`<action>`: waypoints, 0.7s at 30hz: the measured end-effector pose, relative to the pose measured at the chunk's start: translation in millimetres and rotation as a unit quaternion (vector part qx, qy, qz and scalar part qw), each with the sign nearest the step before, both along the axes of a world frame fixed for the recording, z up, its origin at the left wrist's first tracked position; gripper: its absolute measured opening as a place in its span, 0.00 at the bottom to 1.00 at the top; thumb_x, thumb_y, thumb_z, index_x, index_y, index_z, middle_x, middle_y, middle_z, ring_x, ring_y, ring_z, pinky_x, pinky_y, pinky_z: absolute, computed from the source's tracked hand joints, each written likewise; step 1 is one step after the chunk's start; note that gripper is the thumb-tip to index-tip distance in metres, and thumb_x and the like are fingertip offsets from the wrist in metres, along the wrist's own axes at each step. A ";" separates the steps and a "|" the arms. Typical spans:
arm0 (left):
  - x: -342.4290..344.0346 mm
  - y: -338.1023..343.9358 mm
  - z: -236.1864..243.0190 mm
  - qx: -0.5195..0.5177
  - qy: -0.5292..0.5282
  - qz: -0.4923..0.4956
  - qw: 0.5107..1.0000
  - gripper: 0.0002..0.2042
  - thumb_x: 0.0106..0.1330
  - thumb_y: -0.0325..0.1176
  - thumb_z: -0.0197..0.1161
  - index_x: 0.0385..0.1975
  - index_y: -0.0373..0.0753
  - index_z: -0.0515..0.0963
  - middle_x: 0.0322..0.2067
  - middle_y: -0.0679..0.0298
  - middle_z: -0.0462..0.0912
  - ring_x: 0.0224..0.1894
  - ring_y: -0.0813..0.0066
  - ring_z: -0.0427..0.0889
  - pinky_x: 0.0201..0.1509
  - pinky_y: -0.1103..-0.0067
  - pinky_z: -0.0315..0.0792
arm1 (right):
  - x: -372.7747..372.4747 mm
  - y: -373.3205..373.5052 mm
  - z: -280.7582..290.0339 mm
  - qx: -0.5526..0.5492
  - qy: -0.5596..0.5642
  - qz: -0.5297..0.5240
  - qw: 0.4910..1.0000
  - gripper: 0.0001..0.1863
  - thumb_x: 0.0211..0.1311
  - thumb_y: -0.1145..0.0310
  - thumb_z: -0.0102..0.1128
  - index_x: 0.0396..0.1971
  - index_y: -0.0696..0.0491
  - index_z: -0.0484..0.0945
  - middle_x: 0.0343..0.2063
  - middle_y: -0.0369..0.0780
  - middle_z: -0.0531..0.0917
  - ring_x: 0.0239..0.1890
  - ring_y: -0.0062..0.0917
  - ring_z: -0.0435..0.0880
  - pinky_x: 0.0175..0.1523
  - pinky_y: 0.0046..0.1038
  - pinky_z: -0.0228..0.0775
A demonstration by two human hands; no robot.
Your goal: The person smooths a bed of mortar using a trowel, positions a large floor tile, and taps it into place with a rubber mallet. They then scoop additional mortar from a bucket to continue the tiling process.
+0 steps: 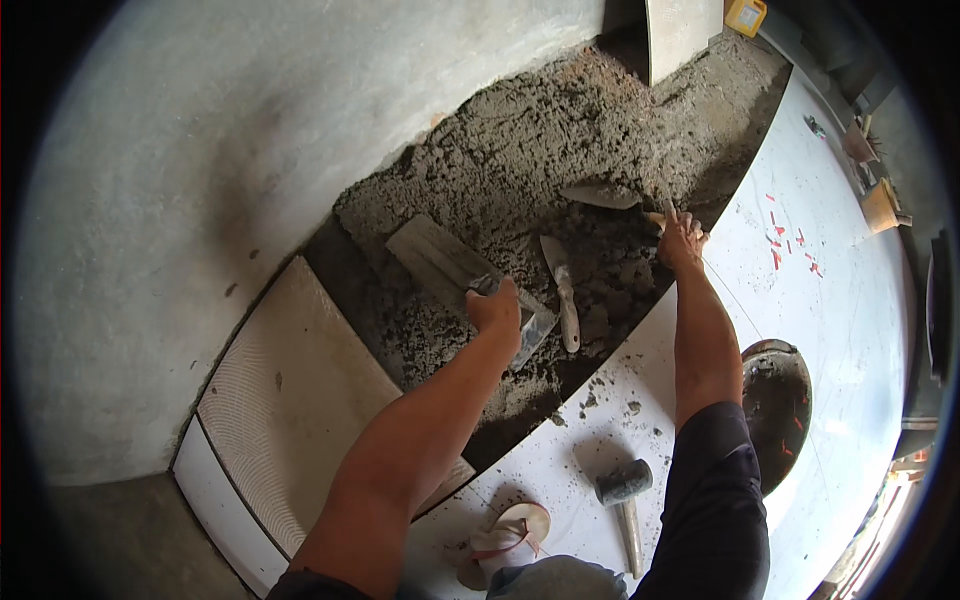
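My left hand (495, 310) is closed round the handle of a rectangular plastering trowel (432, 252), whose flat metal blade rests on a bed of rough grey mortar (500, 130). Farther off to the right, my right hand (682, 240) grips a pointed trowel (600, 197) by its handle; its blade lies low over the mortar. Between the two hands a putty knife (562, 290) with a pale handle lies on the mortar, untouched. My right hand is beside the edge of the white tiled floor (650, 400).
A large tile with a combed coating (290, 400) lies at left along the grey wall (200, 150). Right: a dark bowl (775, 415), scattered red plastic pieces (777, 235), a yellow bucket (881, 207). A rubber mallet (624, 483) and a sandal (524, 520) are near. A panel (675, 40) stands far.
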State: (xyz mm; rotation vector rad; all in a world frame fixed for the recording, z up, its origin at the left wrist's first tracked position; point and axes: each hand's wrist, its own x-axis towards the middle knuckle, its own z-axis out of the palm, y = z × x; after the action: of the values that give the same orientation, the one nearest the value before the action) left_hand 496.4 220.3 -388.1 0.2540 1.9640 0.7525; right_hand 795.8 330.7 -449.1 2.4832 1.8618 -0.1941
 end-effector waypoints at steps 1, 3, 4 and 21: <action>-1.7 -3.9 3.3 0.063 -0.047 0.045 0.996 0.35 0.63 0.39 0.62 0.65 0.31 0.53 0.40 0.52 0.72 0.40 0.68 0.74 0.44 0.71 0.70 | -0.7 -1.7 4.2 0.010 -0.033 -0.017 0.999 0.27 0.59 0.72 0.51 0.61 0.44 0.61 0.58 0.47 0.68 0.65 0.43 0.61 0.66 0.58 0.44; -15.8 -11.6 14.3 0.132 -0.088 0.085 0.984 0.32 0.62 0.39 0.62 0.63 0.33 0.58 0.28 0.61 0.73 0.29 0.74 0.73 0.36 0.72 0.70 | 11.4 6.4 -3.7 -0.004 -0.044 -0.013 0.999 0.28 0.59 0.72 0.51 0.61 0.46 0.61 0.59 0.48 0.68 0.65 0.44 0.62 0.66 0.58 0.44; -29.3 -19.0 25.4 0.156 -0.120 0.020 0.980 0.27 0.63 0.37 0.62 0.58 0.32 0.61 0.27 0.62 0.73 0.25 0.76 0.71 0.31 0.73 0.70 | 10.2 3.1 0.7 -0.013 -0.026 -0.018 0.999 0.29 0.57 0.72 0.53 0.60 0.46 0.61 0.61 0.48 0.64 0.66 0.44 0.58 0.67 0.58 0.43; -137.0 -87.5 137.9 0.198 0.092 -0.278 0.935 0.13 0.62 0.37 0.63 0.36 0.33 0.75 0.20 0.65 0.75 0.15 0.82 0.71 0.15 0.82 0.65 | 6.3 -5.1 -18.8 0.029 0.057 -0.024 0.998 0.26 0.61 0.65 0.48 0.62 0.42 0.64 0.67 0.46 0.58 0.70 0.43 0.50 0.68 0.61 0.32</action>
State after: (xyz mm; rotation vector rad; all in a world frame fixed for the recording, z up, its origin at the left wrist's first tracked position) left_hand 359.4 132.9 -250.2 1.1076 1.7578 0.7517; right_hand 802.2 325.6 -467.9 2.6098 1.8748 -0.2927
